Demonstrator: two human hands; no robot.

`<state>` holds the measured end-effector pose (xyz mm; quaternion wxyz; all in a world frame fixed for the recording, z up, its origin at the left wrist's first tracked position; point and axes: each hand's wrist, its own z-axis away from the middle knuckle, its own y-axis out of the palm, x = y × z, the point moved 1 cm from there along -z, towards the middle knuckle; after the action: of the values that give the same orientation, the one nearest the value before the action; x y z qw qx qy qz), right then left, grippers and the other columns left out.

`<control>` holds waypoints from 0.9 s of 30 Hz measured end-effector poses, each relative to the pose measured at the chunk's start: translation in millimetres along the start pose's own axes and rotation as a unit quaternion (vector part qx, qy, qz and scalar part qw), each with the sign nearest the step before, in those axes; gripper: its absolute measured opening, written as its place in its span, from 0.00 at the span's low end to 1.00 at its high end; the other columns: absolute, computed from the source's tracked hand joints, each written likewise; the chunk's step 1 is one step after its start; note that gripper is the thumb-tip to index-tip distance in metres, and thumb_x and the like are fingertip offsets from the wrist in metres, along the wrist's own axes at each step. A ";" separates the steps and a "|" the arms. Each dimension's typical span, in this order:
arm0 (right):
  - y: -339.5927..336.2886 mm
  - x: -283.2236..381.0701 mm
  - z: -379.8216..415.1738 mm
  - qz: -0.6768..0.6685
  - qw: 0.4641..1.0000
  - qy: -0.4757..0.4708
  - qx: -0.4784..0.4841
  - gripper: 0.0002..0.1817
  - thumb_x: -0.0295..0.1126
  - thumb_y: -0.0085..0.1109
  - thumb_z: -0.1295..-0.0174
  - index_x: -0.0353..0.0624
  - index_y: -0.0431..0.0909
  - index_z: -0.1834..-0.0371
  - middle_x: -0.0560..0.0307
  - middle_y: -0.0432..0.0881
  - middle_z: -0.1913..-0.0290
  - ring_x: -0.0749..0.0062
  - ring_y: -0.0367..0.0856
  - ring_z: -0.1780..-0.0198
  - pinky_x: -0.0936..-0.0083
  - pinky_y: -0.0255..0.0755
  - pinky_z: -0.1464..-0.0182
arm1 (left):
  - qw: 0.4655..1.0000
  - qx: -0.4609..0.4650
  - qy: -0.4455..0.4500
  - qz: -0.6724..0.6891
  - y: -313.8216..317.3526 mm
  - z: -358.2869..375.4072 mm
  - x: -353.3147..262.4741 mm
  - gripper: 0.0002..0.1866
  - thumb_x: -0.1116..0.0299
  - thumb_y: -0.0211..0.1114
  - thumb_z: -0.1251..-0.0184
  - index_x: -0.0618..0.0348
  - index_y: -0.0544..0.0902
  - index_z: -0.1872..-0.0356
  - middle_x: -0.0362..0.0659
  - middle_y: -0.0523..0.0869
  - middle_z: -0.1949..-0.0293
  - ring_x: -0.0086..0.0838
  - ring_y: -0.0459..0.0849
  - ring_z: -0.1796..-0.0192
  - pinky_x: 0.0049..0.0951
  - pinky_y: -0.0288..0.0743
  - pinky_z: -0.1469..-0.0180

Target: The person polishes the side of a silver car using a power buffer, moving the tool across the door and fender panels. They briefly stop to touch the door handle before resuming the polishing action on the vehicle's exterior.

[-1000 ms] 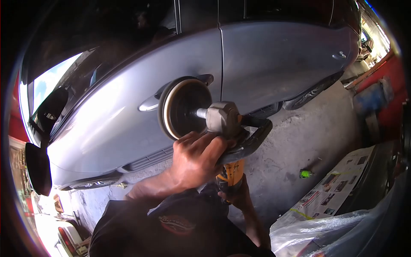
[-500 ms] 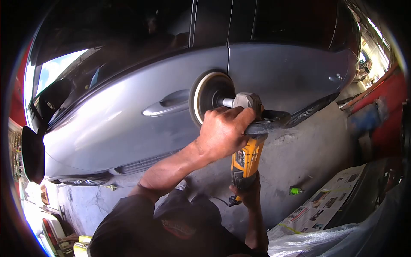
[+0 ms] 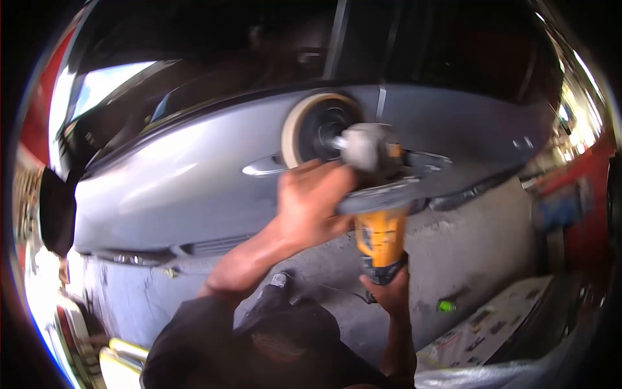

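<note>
A yellow and black power polisher (image 3: 381, 236) is in both my hands. Its round, pale-edged pad (image 3: 299, 129) faces the grey car door (image 3: 207, 188) just below the window line, overlapping the right part of the door handle (image 3: 260, 166). My left hand (image 3: 314, 201) is closed on the dark loop handle (image 3: 376, 200) near the metal head. Lower down, my right hand (image 3: 390, 292) wraps around the rear end of the body. The polisher and left hand are blurred by motion.
A power cord (image 3: 337, 290) trails over the concrete floor (image 3: 463, 240). Paper-covered panels (image 3: 479, 324) and plastic sheeting (image 3: 512, 376) lie at lower right, near a small green object (image 3: 446, 305). The car's side mirror (image 3: 57, 211) juts out at left.
The polisher has moved up and left along the door, away from the door seam and over part of the handle. My view has shifted, and both hands keep their hold.
</note>
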<state>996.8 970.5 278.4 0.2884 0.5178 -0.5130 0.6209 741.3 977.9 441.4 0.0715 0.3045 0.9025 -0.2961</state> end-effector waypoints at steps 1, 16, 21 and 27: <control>6.0 1.6 -1.4 0.000 1.000 0.014 0.024 0.47 0.24 0.80 0.58 0.35 0.61 0.32 0.47 0.76 0.43 0.60 0.77 0.41 0.62 0.71 0.37 | 1.000 -0.014 0.009 -0.008 -7.5 6.7 2.4 0.18 0.77 0.70 0.68 0.61 0.78 0.69 0.44 0.78 0.77 0.40 0.80 0.76 0.37 0.75 0.70; 3.4 -28.4 11.9 0.049 0.996 0.014 -0.067 0.44 0.33 0.81 0.56 0.38 0.65 0.36 0.46 0.79 0.48 0.59 0.81 0.48 0.63 0.75 0.44 | 0.996 0.027 0.049 0.071 29.1 -6.9 13.8 0.19 0.75 0.72 0.66 0.58 0.78 0.66 0.43 0.79 0.76 0.39 0.83 0.72 0.40 0.80 0.65; -19.6 -60.0 -4.1 -0.083 0.994 0.036 -0.063 0.57 0.24 0.80 0.59 0.32 0.53 0.24 0.45 0.69 0.33 0.57 0.71 0.33 0.60 0.63 0.28 | 0.995 -0.070 0.042 0.052 79.0 -2.0 1.5 0.14 0.69 0.69 0.65 0.54 0.75 0.73 0.39 0.76 0.80 0.35 0.81 0.77 0.36 0.76 0.71; -63.7 -103.4 4.9 -0.028 0.986 -0.028 0.161 0.58 0.21 0.78 0.57 0.30 0.50 0.22 0.45 0.67 0.31 0.61 0.70 0.32 0.63 0.60 0.27 | 0.990 -0.127 -0.049 -0.030 63.3 49.0 -64.1 0.12 0.65 0.66 0.58 0.51 0.69 0.78 0.34 0.68 0.82 0.27 0.75 0.81 0.32 0.67 0.76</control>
<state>1085.9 1003.3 202.6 0.2043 0.5890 -0.3996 0.6721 827.8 957.5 390.3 0.1447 0.2510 0.9369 -0.1957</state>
